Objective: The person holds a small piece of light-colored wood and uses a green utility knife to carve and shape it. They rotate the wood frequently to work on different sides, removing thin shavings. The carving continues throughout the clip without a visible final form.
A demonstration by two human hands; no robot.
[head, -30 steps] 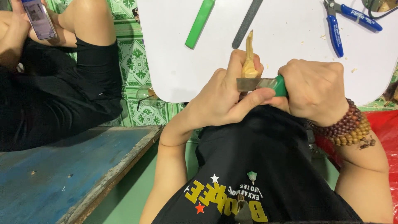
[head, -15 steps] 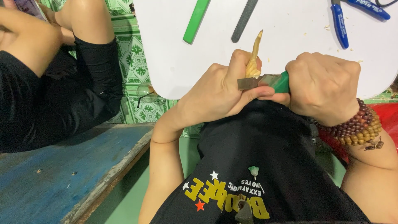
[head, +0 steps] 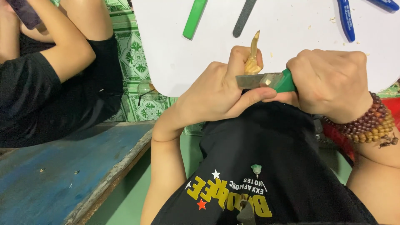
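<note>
The left hand point(head: 216, 89) has drawn slightly nearer, fingers clenched round the small pale carved wooden piece point(head: 252, 58) to steady it, while the right hand point(head: 329, 83), beside it, grips the green-handled knife point(head: 266, 80) whose blade lies across the wood.

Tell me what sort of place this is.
Probably an informal home carving corner, not a fitted workshop. The left hand holds a small pale wooden carving against a green-handled knife gripped by the right hand, over a white tabletop flecked with shavings, above green patterned floor tiles.
</note>
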